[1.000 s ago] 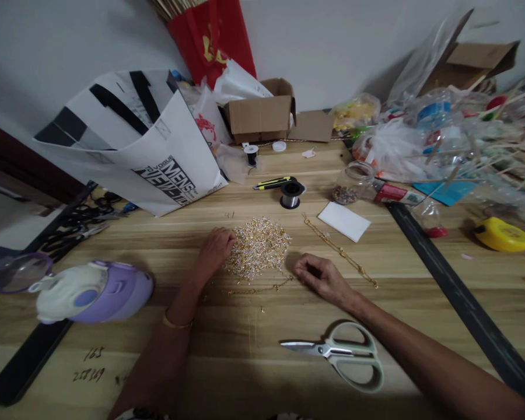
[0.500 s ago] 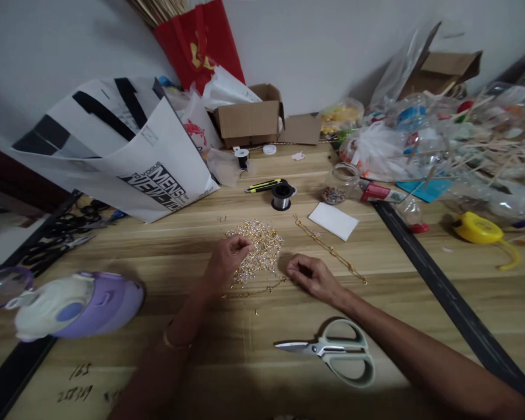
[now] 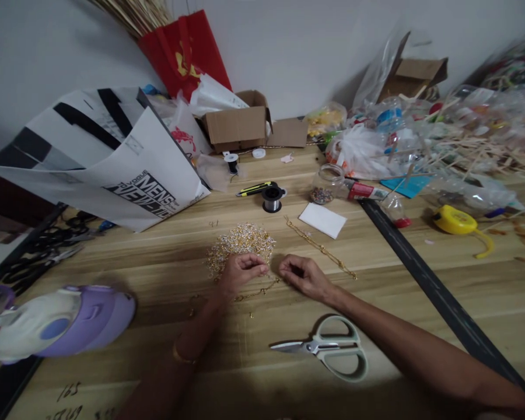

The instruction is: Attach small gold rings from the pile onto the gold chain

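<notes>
Your left hand [image 3: 245,273] is at the near edge of the silver-and-gold bead pile [image 3: 240,240], and your right hand [image 3: 305,275] curls just beside it; fingers drawn in on both, any grip too small to tell! Gold chain [image 3: 257,294] just below them, scissors [image 3: 321,347] nearer you.

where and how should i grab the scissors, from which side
By the pale handle loops, probably with the right hand coming from the right and above. The scissors lie flat on the table with the blades pointing left, so that approach should keep fingers off the edges, and both wide loops look uncovered.
</notes>
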The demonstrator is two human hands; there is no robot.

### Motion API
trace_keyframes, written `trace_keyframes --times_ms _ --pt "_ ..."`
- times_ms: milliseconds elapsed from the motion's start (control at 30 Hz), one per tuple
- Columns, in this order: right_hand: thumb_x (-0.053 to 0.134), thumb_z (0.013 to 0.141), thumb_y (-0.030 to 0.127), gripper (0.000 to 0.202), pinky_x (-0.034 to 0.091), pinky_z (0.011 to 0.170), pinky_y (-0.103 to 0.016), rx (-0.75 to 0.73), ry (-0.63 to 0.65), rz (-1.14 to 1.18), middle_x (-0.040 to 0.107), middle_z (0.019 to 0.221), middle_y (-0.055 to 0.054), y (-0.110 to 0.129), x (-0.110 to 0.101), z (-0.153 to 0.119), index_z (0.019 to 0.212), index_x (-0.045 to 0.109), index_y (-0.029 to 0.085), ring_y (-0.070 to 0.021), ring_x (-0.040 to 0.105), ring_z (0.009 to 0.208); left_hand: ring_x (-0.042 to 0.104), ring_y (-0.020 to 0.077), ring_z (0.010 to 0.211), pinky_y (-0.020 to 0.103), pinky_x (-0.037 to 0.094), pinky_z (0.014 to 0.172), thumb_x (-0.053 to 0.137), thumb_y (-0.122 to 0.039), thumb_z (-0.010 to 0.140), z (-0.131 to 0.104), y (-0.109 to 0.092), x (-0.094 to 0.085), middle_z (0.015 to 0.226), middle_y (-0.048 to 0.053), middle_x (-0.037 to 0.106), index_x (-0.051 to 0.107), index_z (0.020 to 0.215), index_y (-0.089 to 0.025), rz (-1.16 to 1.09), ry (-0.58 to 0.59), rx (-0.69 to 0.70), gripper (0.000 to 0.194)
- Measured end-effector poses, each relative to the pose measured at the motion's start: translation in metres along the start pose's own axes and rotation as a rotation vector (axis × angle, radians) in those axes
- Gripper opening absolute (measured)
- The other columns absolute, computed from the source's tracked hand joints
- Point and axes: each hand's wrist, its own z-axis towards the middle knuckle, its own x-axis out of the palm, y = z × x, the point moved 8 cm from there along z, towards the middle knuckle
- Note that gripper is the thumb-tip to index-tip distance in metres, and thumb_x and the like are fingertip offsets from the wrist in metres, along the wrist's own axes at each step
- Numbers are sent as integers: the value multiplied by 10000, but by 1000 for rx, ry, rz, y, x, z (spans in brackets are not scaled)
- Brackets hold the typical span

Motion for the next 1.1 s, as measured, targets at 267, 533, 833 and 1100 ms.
trace_keyframes --times_ms 267,533,833,1100 --pt "509 843 292 176 326 516 -206 -9 6 -18 489 633 6 3 -1 -1 764 549 140 -101 418 569 648 153 644 252 509 647 767 -309 553 0 7 2 700 50 713 690 739 -133 -3 16 -5 268" --pt "514 836 299 179 326 511 -203 -18 -5 -16 487 626 9 3 -2 -1 757 548 142 -98 416 563 643 155 645 245 499 624 754 -318 567 0 5 3 719 56 714 691 730 -140 60 7 44 249" --pt "503 832 263 152 344 543 -217 -99 -52 -70 512 655 -6 13 -3 -4 735 543 153 -109 439 587 626 134 618 227 484 615 742 -248 564 2 8 7 675 33 701 690 697 -141 27 1 49 178" --pt "495 817 201 107 348 540 -216 -110 -43 -131 522 660 -11 16 -3 -6 737 546 152 -108 448 581 629 148 645 241 486 634 744 -248 572 0 7 12 696 42 704 691 695 -144 55 2 43 170"
